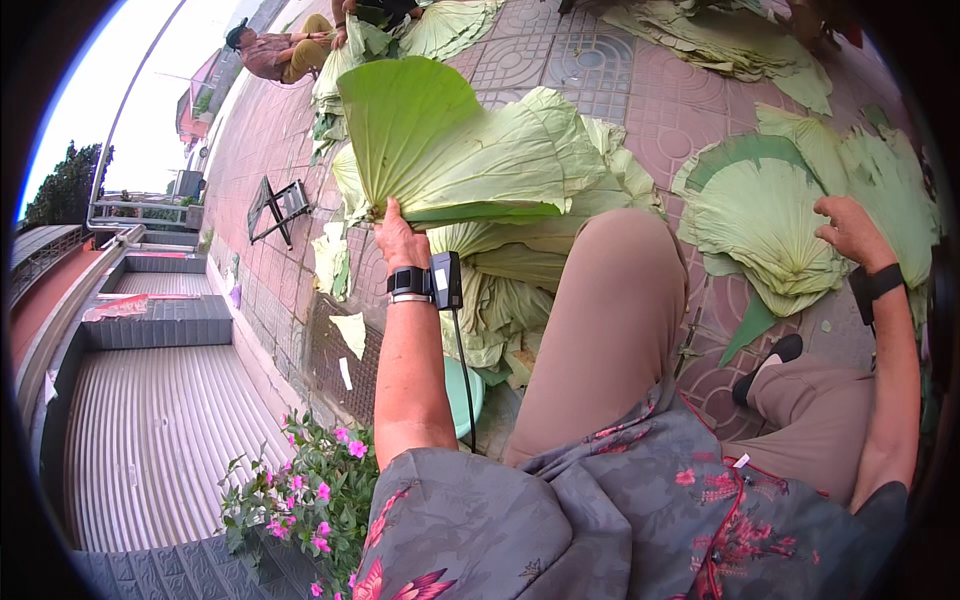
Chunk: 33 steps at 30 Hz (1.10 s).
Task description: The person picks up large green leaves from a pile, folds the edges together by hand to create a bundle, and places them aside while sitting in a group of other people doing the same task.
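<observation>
My left hand (400,238) grips a folded lotus leaf (465,150) near its stem point, thumb on top. The leaf fans out away to the right, a darker green half standing above a paler, wrinkled part. Behind and below it lies a heap of pale lotus leaves (499,307), partly hidden by my left knee. Over at the right, my right hand (855,232) hovers at the edge of a flat stack of lotus leaves (765,210), its fingers loosely bent and holding nothing that I can see. Whether it touches the leaves is unclear.
A folding stool (277,211) stands on the paving. Beyond it sits a person in a cap (277,52), near further leaf piles (450,26). More leaves (727,45) lie at the far right. Pink flowers (311,487) and a green basin (461,394) are close on my left.
</observation>
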Available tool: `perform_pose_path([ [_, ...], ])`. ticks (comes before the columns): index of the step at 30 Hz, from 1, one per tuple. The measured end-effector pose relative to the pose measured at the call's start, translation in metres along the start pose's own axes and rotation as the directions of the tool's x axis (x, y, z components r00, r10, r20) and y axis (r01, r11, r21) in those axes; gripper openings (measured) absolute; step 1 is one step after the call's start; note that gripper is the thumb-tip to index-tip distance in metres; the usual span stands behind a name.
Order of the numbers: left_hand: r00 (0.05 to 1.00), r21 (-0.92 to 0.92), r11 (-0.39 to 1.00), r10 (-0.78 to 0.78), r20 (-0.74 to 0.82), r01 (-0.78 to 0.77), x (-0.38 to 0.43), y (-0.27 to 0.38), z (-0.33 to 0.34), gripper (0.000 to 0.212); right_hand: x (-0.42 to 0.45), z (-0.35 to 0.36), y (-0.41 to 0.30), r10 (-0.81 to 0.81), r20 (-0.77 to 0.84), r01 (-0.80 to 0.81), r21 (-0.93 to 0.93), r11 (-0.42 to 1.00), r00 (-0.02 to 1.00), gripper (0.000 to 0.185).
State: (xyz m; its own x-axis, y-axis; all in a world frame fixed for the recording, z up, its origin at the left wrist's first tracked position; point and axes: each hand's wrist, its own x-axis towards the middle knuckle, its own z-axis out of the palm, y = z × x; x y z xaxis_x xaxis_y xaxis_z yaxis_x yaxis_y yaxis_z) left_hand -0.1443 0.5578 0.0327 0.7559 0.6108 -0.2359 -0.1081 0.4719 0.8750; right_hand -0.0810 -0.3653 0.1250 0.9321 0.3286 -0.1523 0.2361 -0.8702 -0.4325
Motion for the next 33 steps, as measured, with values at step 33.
perform_pose_path([
  [33,0.978,-0.297,0.940,-0.124,0.167,0.170,0.072,-0.069,-0.031,0.053,0.029,0.026,-0.062,-0.199,0.063,0.208,-0.199,0.958,0.978,0.047],
])
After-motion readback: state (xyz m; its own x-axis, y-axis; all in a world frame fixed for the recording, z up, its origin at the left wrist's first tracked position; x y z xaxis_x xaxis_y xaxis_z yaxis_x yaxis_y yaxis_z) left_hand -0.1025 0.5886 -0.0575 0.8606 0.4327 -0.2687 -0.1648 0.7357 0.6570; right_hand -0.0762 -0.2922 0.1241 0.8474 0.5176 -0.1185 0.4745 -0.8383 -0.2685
